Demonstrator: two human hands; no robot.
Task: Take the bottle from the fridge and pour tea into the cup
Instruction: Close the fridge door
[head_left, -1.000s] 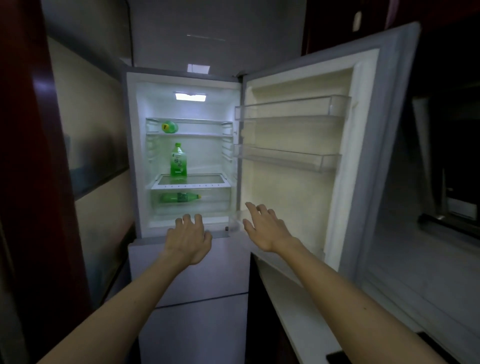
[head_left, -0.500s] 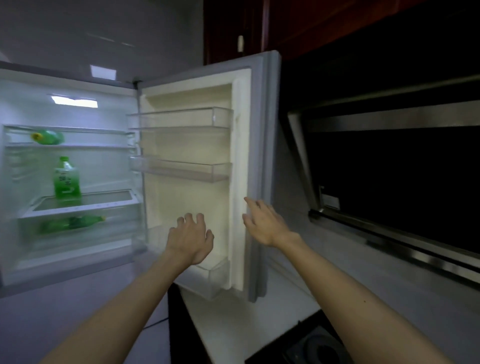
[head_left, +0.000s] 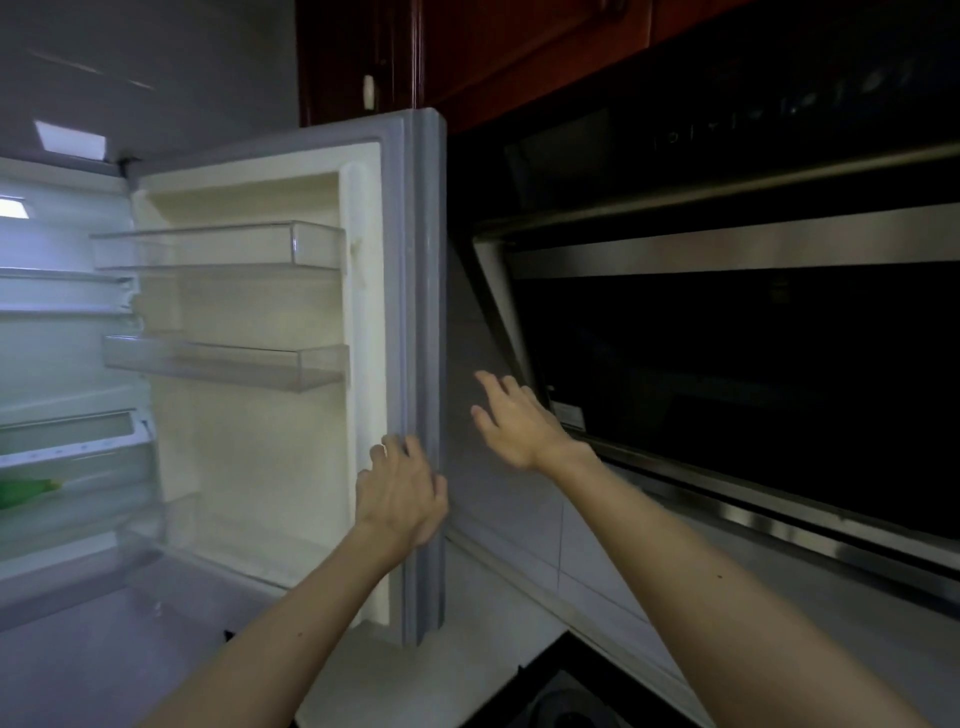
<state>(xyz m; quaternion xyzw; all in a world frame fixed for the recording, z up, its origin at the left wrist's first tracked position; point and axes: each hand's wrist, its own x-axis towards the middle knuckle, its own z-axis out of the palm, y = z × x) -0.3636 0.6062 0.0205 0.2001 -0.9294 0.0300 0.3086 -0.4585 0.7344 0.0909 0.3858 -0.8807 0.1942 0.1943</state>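
Observation:
The fridge stands open at the left, its lit interior (head_left: 47, 364) cut off by the frame edge. Only a strip of a green bottle (head_left: 23, 491) lying in the lower drawer shows. The open door (head_left: 421, 312) swings out in front of me, with two bare clear shelves (head_left: 218, 249) on its inner side. My left hand (head_left: 402, 493) hovers in front of the door's grey edge, fingers loosely bent, holding nothing. My right hand (head_left: 511, 421) is raised to the right of the door with fingers spread, also holding nothing. No cup is in view.
A dark range hood (head_left: 727, 322) with steel trim fills the right side. Reddish wooden cabinets (head_left: 493, 47) hang above. A pale countertop (head_left: 405, 675) runs below the door, with a black hob corner (head_left: 571, 696) at the bottom.
My view has swung right, pushing the fridge interior and upright bottle off the left edge. Both hands now sit by the door's outer edge instead of the fridge opening.

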